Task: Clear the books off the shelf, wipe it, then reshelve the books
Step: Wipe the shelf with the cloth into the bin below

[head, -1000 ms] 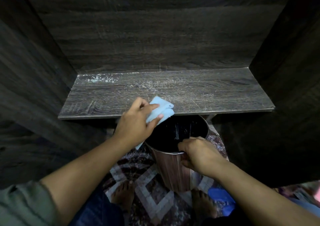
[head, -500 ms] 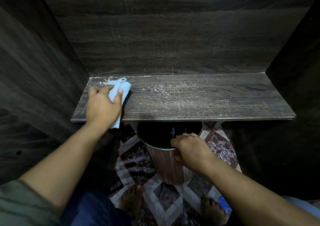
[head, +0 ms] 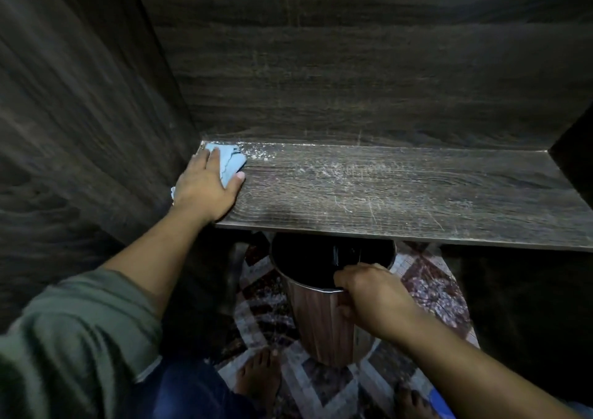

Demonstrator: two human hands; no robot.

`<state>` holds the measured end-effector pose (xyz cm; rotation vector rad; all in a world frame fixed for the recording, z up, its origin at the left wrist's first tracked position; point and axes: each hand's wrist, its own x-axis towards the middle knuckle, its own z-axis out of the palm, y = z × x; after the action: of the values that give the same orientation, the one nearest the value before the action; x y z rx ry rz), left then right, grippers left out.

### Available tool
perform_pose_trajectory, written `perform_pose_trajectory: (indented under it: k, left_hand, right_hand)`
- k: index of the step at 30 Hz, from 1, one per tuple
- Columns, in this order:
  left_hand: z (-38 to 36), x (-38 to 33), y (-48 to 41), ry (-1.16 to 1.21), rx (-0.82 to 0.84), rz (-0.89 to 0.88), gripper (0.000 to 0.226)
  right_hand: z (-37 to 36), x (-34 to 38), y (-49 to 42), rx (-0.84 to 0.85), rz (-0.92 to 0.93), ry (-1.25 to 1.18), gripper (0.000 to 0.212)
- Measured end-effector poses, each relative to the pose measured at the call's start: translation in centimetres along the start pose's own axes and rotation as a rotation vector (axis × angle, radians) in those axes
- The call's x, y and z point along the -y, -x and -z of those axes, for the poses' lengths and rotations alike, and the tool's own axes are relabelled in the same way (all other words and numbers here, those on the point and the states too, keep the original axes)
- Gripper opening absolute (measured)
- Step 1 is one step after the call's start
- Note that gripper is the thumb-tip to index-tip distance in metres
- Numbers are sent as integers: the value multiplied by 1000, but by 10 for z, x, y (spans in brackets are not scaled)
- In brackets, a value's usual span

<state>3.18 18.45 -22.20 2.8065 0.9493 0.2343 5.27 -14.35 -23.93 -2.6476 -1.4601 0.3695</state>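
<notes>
Flecks of white dust [head: 340, 171] streak the middle and back-left of the dark wood-grain shelf board [head: 417, 207]. At the board's far-left corner the left hand [head: 207, 191] presses a folded light-blue cloth [head: 231, 165] flat, fingers straight. Lower centre, the right hand [head: 369, 293] curls over the rim of a brown cylindrical bin [head: 321, 325] below the board's front lip. No books are in view. A sweep angled away from the bin's mouth would likely drop dust onto the patterned rug [head: 430, 293]; a light press could skip the corner.
</notes>
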Motion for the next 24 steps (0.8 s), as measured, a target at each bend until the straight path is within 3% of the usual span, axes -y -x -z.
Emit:
perform_pose_trajectory:
  k: [4,9,12,16,19,21,24]
  left_hand:
    - [-2,-27,17,-17,-34,58,66]
    - [-13,-93,52,207,-72,-123,49]
    - [-9,-109,46,222,-135,27,53]
    - [7,-60,-6,-84,-313,310,58]
    - [2,-25,-20,-177,-192,239,56]
    - [-5,-17,-19,-91,-98,148,63]
    - [-4,-23,-20,-56,-58,195,67]
  right_hand:
    - [-3,2,-1,12,1,-26,22]
    - [-2,5,-2,25,-4,-40,22]
    - [-2,4,-3,24,-7,-54,25]
    - [-1,-1,-1,5,-20,-70,25]
    - [0,-4,2,22,-28,-54,23]
    - [0,-6,3,18,-33,-54,24]
    - [-1,-7,4,19,-36,-52,27]
